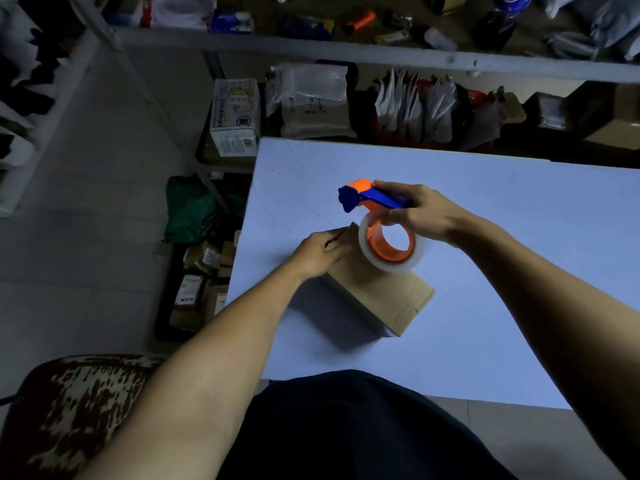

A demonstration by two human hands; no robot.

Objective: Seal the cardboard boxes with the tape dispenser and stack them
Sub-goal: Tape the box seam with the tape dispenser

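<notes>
A small brown cardboard box (381,296) lies on the pale blue table (502,271), its long side running toward the near right. My left hand (318,252) rests on the box's far left end, fingers fairly straight and pressing down on the top. My right hand (420,214) grips the blue handle of an orange and blue tape dispenser (367,197) with a roll of clear tape (386,245). The roll hovers over or touches the far part of the box top; I cannot tell which.
Shelving with parcels, bags and cartons (235,117) runs along the far side behind the table. More packages (197,289) and a green bag (194,209) lie on the floor left of the table. A patterned chair seat (76,403) is at the near left.
</notes>
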